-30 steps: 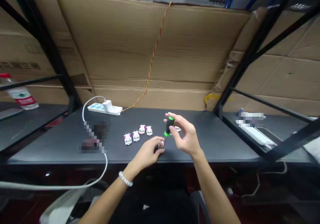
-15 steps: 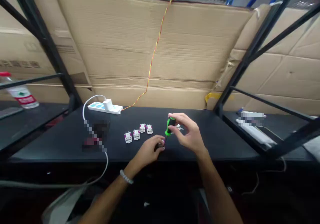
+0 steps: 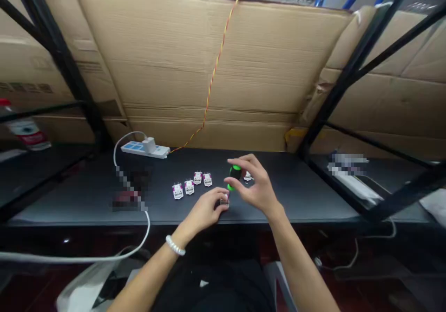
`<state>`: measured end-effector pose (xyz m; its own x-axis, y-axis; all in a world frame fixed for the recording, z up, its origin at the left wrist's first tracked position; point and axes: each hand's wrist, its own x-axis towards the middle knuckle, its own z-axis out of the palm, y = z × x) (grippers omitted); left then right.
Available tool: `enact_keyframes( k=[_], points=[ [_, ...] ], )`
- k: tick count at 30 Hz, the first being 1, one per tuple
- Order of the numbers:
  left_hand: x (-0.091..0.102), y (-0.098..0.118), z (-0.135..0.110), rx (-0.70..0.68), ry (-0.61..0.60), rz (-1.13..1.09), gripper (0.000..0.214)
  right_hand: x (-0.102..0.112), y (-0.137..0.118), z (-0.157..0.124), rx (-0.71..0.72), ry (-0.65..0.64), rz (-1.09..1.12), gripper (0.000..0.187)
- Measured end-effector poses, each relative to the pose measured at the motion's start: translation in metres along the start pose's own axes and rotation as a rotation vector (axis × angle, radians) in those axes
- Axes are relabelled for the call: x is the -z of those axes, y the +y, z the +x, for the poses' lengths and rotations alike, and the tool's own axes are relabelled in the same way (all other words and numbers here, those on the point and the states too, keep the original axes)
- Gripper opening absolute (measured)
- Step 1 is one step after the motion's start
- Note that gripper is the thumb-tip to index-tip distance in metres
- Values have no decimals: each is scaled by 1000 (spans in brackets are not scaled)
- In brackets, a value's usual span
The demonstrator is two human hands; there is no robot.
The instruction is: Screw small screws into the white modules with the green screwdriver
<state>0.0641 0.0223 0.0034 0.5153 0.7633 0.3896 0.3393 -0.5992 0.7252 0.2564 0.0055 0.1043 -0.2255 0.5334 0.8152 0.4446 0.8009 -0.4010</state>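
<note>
My left hand (image 3: 205, 208) is closed on a small white-and-purple plug part (image 3: 225, 201), pinned near the front edge of the black table. Much of that part is hidden by the fingers. Above it, my right hand (image 3: 257, 182) grips the handle of a green-and-black screwdriver (image 3: 235, 172) between thumb and fingers. The screwdriver points down at the plug part, though its tip cannot be made out. Left of my hands, several similar white-and-purple plug parts (image 3: 177, 191) with metal prongs lie in a loose row. Another white piece (image 3: 247, 176) lies partly behind my right hand.
A white power strip (image 3: 160, 151) with a plugged-in adapter sits at the back left. Its white cable (image 3: 149, 224) runs over the front edge. Black metal frame bars (image 3: 334, 89) stand on both sides, with a cardboard wall (image 3: 167, 61) behind. A bottle (image 3: 31, 133) stands far left.
The screwdriver has turned from leaning to more upright, and my right hand has shifted slightly left with it. My left hand stays on the plug part.
</note>
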Motion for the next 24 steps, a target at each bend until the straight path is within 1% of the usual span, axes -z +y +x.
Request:
enact_keyframes(
  k=[2,4,6,9,11,13,15,17,19,21,24],
  points=[
    [0,0,0,5,-2,-4,8,-1,-1,1,4,-39,25,41],
    [1,-1,0,9,-11,-11,8,-2,-1,1,-28,-93,118,45],
    [1,-1,1,15,-27,-11,8,-3,-1,2,-55,-104,183,43],
    [1,-3,2,10,-47,-6,9,-4,-1,4,-31,-38,108,36],
    [1,-5,2,5,-50,-4,10,-4,-2,6,-11,-16,40,37],
    [0,-6,2,2,-53,-7,10,-3,-3,6,-10,-47,46,40],
    [-1,-7,2,5,-57,-6,11,-2,-4,5,-24,-99,118,44],
    [-1,-6,2,0,-55,-6,10,-1,-4,4,-42,-126,176,44],
    [-1,-5,2,-15,-37,-13,10,-1,-3,4,-42,-104,153,40],
    [-1,-4,1,-23,-16,-24,11,-1,-2,5,-26,-64,81,37],
    [-1,-3,1,-8,-6,-46,11,0,-2,6,-13,-42,17,39]
  ],
)
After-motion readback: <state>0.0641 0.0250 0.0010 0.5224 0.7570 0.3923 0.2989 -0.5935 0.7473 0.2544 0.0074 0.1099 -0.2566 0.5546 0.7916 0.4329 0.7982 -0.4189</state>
